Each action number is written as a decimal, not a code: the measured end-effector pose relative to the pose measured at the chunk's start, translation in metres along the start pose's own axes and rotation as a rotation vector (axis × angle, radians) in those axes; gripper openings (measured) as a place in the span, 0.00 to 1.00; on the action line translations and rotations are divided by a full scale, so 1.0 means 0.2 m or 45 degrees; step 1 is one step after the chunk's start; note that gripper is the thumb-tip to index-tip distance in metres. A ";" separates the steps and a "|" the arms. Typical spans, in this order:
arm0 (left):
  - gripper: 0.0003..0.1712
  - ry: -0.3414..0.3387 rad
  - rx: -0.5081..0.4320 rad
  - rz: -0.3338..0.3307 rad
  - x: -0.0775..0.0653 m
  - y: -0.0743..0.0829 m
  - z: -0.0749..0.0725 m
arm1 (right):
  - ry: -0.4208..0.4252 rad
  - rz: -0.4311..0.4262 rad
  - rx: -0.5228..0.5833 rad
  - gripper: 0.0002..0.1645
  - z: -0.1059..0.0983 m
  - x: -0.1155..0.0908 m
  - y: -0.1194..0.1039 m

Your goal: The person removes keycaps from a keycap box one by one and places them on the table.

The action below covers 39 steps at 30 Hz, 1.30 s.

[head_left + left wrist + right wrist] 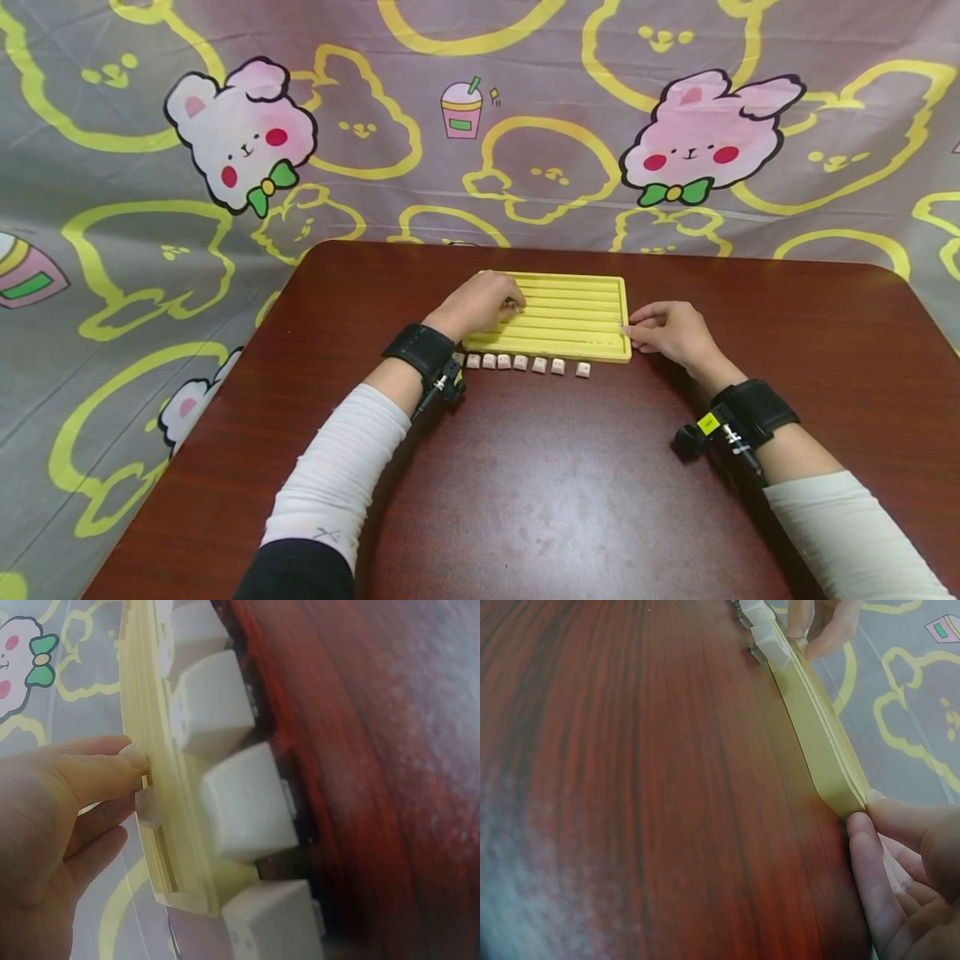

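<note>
A yellow ridged tray lies on the table with long parallel grooves. My left hand is over its left part, thumb and fingertips pinching a small pale keycap at the grooves, mostly hidden by the fingers. My right hand grips the tray's right edge; in the right wrist view its thumb and finger pinch the yellow corner. Several white keycaps stand in a row along the tray's near side, with dark parts beneath them in the left wrist view.
The dark red-brown wooden table extends toward me and to both sides. Behind it hangs a grey cloth with yellow outlines and cartoon rabbits. Each wrist wears a black strap with a small camera.
</note>
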<state>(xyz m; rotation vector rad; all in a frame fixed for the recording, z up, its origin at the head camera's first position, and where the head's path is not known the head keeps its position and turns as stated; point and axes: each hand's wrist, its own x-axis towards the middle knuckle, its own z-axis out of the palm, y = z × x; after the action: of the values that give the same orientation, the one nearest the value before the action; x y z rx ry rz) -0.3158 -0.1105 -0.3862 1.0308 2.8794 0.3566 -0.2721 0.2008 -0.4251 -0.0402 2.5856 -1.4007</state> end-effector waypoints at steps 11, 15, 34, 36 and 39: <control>0.10 0.010 -0.024 0.035 0.00 0.03 -0.03 | -0.008 -0.012 -0.005 0.22 0.00 0.00 0.00; 0.10 0.016 0.010 0.098 0.01 0.07 -0.05 | -0.001 -0.013 -0.013 0.22 0.00 0.00 0.00; 0.11 0.055 0.015 0.239 0.04 0.24 -0.09 | -0.002 -0.017 -0.013 0.22 0.00 0.00 0.00; 0.11 0.050 0.013 0.248 0.04 0.26 -0.10 | -0.003 -0.020 -0.012 0.22 0.01 0.00 0.00; 0.11 0.045 0.023 0.266 0.04 0.29 -0.10 | -0.006 -0.024 -0.006 0.22 0.01 0.00 0.00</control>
<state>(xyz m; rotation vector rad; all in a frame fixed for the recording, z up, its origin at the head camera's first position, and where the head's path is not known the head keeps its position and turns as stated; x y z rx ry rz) -0.2896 -0.0654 -0.3529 1.3469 2.8159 0.3641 -0.2718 0.1999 -0.4258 -0.0679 2.5915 -1.3993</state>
